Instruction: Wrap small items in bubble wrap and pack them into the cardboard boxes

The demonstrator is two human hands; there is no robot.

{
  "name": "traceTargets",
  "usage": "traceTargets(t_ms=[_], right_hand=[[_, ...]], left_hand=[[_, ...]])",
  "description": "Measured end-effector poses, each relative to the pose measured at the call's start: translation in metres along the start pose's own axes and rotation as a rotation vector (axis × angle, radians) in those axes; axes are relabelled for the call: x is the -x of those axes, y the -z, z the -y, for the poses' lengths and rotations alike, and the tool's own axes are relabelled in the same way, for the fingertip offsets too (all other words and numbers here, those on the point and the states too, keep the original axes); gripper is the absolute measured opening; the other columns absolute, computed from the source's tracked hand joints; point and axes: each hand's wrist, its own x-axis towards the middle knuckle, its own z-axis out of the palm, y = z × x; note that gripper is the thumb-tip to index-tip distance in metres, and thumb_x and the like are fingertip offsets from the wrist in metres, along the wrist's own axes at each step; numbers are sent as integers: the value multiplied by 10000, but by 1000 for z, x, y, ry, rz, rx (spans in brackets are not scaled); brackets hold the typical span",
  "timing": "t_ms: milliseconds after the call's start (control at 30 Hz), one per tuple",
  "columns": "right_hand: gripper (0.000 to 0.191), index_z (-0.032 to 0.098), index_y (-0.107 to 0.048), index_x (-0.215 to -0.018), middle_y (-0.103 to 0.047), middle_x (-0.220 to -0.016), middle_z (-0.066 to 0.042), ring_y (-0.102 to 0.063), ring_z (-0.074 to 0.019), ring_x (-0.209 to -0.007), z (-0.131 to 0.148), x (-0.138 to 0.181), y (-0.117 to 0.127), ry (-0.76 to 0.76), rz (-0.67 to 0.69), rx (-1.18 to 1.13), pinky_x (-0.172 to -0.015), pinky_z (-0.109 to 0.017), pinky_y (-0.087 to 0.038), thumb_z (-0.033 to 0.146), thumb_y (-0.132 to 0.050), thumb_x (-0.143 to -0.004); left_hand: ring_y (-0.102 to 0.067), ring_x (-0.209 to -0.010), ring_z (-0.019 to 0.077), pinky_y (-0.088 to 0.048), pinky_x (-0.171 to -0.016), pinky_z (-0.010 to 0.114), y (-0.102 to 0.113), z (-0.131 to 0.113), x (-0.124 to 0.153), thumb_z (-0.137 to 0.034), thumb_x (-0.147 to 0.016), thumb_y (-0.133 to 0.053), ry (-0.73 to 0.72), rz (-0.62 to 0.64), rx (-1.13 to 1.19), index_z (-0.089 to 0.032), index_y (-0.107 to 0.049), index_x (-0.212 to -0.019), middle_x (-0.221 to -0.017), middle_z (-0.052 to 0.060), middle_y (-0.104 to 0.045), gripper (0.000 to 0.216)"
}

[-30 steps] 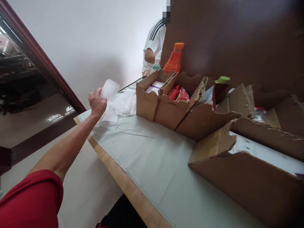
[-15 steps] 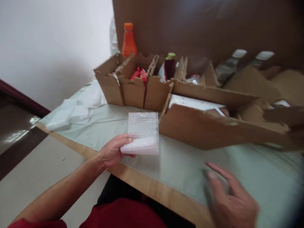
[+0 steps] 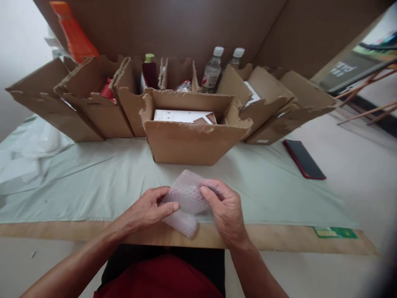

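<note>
A folded piece of clear bubble wrap [image 3: 189,192] is held between both hands, just above the table's front edge. My left hand [image 3: 158,207] grips its left side, thumb on top and fingers behind. On the right, my right hand [image 3: 226,207] pinches the upper right corner between thumb and fingers. The lower flap of the wrap hangs at an angle over the wooden edge. Straight ahead stands a cardboard box [image 3: 186,145] with a white box [image 3: 180,116] inside. Whether anything lies within the wrap cannot be made out.
Several cardboard bins [image 3: 114,120] stand in a row behind. An orange bottle [image 3: 74,35] and clear bottles [image 3: 212,70] rise at the back. More clear wrap [image 3: 34,153] lies at the left, a phone [image 3: 304,159] at the right, a green packet [image 3: 335,232] on the front edge.
My view has swung to the right. My right hand, empty and apart before, has come to the bubble wrap and taken hold of it. The wrap is now tilted between both hands.
</note>
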Motion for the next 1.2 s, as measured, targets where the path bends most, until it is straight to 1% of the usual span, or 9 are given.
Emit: traceTargets(t_ms=[200, 433, 533, 633, 800, 933, 1067, 1133, 1200], right_hand=[[99, 282, -791, -1014, -776, -851, 33, -703, -126, -730, 29, -5, 7, 281, -124, 164, -681, -236, -552, 275, -727, -938], [132, 280, -790, -1062, -788, -916, 16, -703, -159, -740, 76, -23, 7, 645, -388, 375, -696, -305, -562, 262, -770, -933], [176, 265, -760, -1100, -789, -989, 23, -723, -154, -815, 88, -41, -16, 847, -294, 437, -754, -294, -584, 182, -735, -947], [170, 224, -732, -1120, -784, -1033, 0, -735, -160, -900, 89, -71, -53, 1018, -83, 451, -843, -293, -599, 153, -656, -985], [403, 145, -571, -1414, -629, -1427, -146, -590, -292, -1325, 78, -99, -100, 1051, 75, 727, -1119, -489, -480, 258, -576, -1028], [303, 183, -629, -1321, -689, -1331, -125, -649, -255, -1236, 52, -76, -89, 1017, 158, 685, -1045, -437, -531, 181, -562, -1026], [226, 214, -701, -1163, -762, -1122, -75, -727, -220, -1011, 20, -49, -66, 852, 332, 654, -886, -385, -595, 133, -549, -1016], [234, 207, -708, -1158, -765, -1115, -71, -725, -219, -1016, 9, -45, -67, 782, 426, 645, -905, -390, -600, 137, -530, -1023], [263, 196, -698, -1208, -741, -1216, -87, -696, -234, -1120, 2, -52, -80, 722, 518, 683, -989, -427, -581, 148, -515, -1026]], left_hand=[[-635, -856, 214, -483, -806, 328, -8, 7, -17, -475, -805, -731, -1, -25, 65, -152, -712, -935, -898, 53, -712, 349], [-587, -760, 178, -429, -703, 281, -3, 21, 6, -447, -788, -750, 19, -46, 119, -165, -694, -851, -814, 28, -674, 295], [-598, -753, 169, -443, -694, 269, 6, 28, 26, -470, -795, -777, 11, -127, 220, -166, -702, -854, -821, 30, -680, 319], [-599, -674, 146, -454, -633, 251, 25, 32, 42, -502, -768, -829, 76, -300, 347, -172, -708, -915, -793, 16, -683, 381], [-637, -666, 144, -500, -621, 250, 62, 33, 46, -424, -700, -900, 104, -534, 522, -179, -655, -1181, -862, 14, -702, 593], [-634, -723, 160, -514, -613, 257, 73, 34, 46, -363, -681, -913, 103, -635, 588, -191, -480, -1465, -919, 23, -667, 911], [-664, -824, 208, -537, -629, 286, 69, 36, 57, -362, -727, -888, 86, -605, 608, -292, -282, -1605, -1056, 65, -670, 1069], [-663, -840, 208, -537, -656, 288, 65, 39, 63, -373, -742, -880, 77, -557, 588, -287, -335, -1587, -1042, 61, -682, 1009], [-646, -829, 186, -522, -681, 276, 61, 44, 69, -389, -753, -873, 94, -518, 543, -240, -519, -1474, -999, 50, -691, 817]])
